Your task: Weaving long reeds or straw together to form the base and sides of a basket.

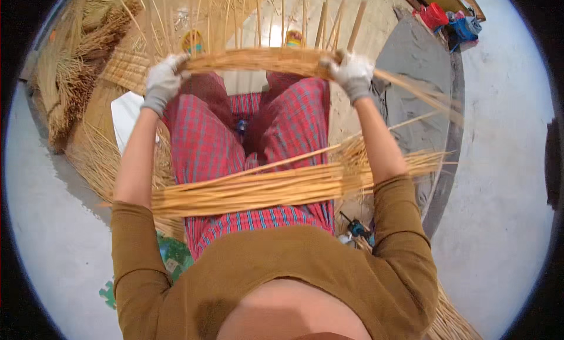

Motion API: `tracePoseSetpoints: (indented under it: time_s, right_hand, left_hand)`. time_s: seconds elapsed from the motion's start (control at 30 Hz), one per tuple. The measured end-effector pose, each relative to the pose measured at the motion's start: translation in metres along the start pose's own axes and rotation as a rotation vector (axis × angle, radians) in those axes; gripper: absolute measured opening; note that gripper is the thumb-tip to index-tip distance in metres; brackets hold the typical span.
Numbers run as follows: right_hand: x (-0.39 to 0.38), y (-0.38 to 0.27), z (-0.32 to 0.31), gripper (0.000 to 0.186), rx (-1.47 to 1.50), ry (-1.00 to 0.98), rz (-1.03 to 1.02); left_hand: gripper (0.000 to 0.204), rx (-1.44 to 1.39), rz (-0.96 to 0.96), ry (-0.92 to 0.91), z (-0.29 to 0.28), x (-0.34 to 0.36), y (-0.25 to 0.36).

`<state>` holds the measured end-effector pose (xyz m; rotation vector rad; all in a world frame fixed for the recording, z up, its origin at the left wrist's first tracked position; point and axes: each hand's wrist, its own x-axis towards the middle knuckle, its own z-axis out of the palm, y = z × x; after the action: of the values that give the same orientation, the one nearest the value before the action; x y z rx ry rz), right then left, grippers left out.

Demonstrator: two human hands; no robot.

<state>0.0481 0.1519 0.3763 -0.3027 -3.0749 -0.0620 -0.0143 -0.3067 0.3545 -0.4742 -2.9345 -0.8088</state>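
A curved band of woven wicker (258,60) spans the space above my knees, with thin upright rods (258,17) standing out of its far side. My left hand (164,81), in a white and grey work glove, is closed around the band's left end. At its right end my right hand (352,74), gloved alike, grips the band beside some thicker stakes (356,26). Loose wicker strands (417,93) trail off to the right from under that hand. Across my lap lies a thick bundle of pale wicker rods (258,193). Both hands are slightly blurred.
Dried plant bundles (64,76) are heaped at the far left, near a flat woven piece (126,70). A grey cloth (414,64) covers the floor on the right. Red and blue items (433,16) sit at the far right. A dark tool (357,227) lies by my right hip.
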Motion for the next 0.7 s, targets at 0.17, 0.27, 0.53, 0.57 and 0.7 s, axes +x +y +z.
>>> tracePoseSetpoints:
  time_s: [0.17,0.27,0.53,0.57,0.7]
  right_hand:
    - [-0.026,-0.001,-0.03,0.069,0.052,0.163,-0.013]
    - [-0.055,-0.009,-0.022,0.07,0.029,0.052,0.029]
    - [-0.123,0.003,0.039,0.075,-0.086,0.035,0.001]
    - [-0.123,0.002,0.045,0.073,-0.068,0.011,0.002]
    - [-0.116,-0.002,0.051,0.066,-0.002,0.016,0.03]
  left_hand:
    - [0.043,-0.006,0.157,0.035,-0.031,-0.016,0.009]
    - [0.042,-0.169,0.181,0.109,-0.019,-0.044,-0.005]
    - [0.045,0.115,0.072,0.065,0.051,-0.14,0.008]
    - [0.045,0.116,0.071,0.058,0.052,-0.142,0.006]
    - [0.044,0.13,0.046,0.043,0.057,-0.137,0.005]
